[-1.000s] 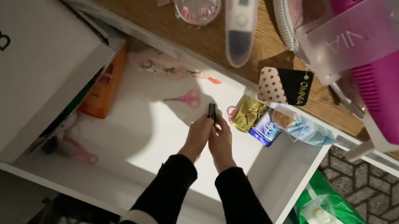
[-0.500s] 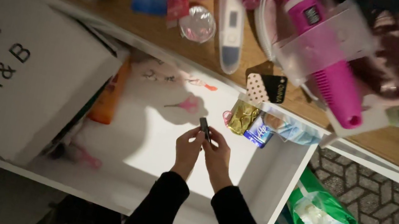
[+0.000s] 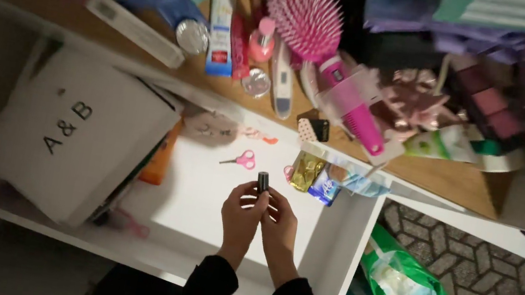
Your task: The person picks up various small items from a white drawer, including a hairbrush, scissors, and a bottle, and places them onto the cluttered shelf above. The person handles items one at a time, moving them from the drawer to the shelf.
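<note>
The small dark tube (image 3: 263, 182) stands upright between our two hands, held over the open white drawer (image 3: 330, 251) near its middle. Our left hand (image 3: 241, 214) closes thumb and fingers around the tube's lower end, and our right hand (image 3: 279, 225) presses in beside it, fingertips pinched on the same lower part, so both hands are clamped on it and touch each other. Only the tube's top half shows above the fingers; whether it has a cap we cannot tell in this dim light.

Just beyond the tube, on the drawer floor, lie small pink scissors (image 3: 240, 160), and to the right of them a gold foil packet (image 3: 305, 170) beside a blue packet (image 3: 324, 188), both tucked against the drawer's far right corner. A large white box (image 3: 76, 137) fills the left part of the drawer, tilted, with an orange bottle (image 3: 161, 159) wedged at its right edge.

Past the drawer runs a wooden top (image 3: 456, 180) crowded with things: a pink hairbrush (image 3: 305, 19), a white thermometer (image 3: 280, 90), a bright pink comb (image 3: 360, 117) in a clear holder. On the patterned floor to our right sits a green plastic bag (image 3: 406, 285).
</note>
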